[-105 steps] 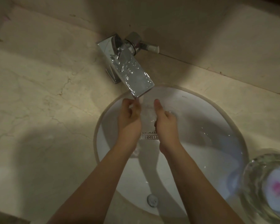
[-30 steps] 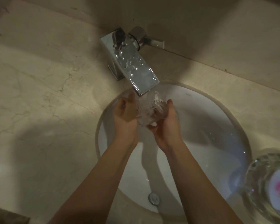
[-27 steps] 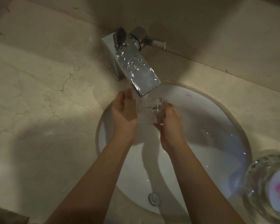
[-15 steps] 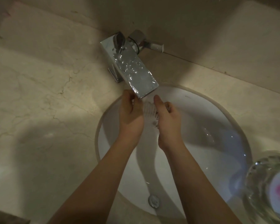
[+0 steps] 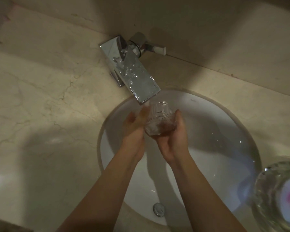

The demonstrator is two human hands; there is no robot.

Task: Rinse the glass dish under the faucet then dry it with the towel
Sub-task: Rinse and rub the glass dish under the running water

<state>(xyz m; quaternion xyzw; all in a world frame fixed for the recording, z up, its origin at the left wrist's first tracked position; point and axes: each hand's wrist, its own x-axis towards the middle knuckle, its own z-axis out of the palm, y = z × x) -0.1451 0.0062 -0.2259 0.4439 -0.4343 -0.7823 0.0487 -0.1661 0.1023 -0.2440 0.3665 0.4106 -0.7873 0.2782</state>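
Note:
A small ribbed glass dish (image 5: 159, 121) is tipped on its side just below the spout of the chrome faucet (image 5: 135, 76), its mouth pointing up toward the spout. My right hand (image 5: 173, 138) cups it from below and from the right, fingers curled round it. My left hand (image 5: 134, 128) lies against its left side with the fingers fairly straight. Water runs from the spout onto my left fingers and the dish. No towel is in view.
The white round sink (image 5: 224, 141) lies below my hands, its overflow hole (image 5: 159, 209) near the front. Beige marble counter (image 5: 40, 106) surrounds it. A large clear glass bowl (image 5: 279, 196) with something white and pink in it stands at the right edge.
The dish has turned in my hands from being hidden between them to lying on its side in my right palm. My left hand has shifted to its left side.

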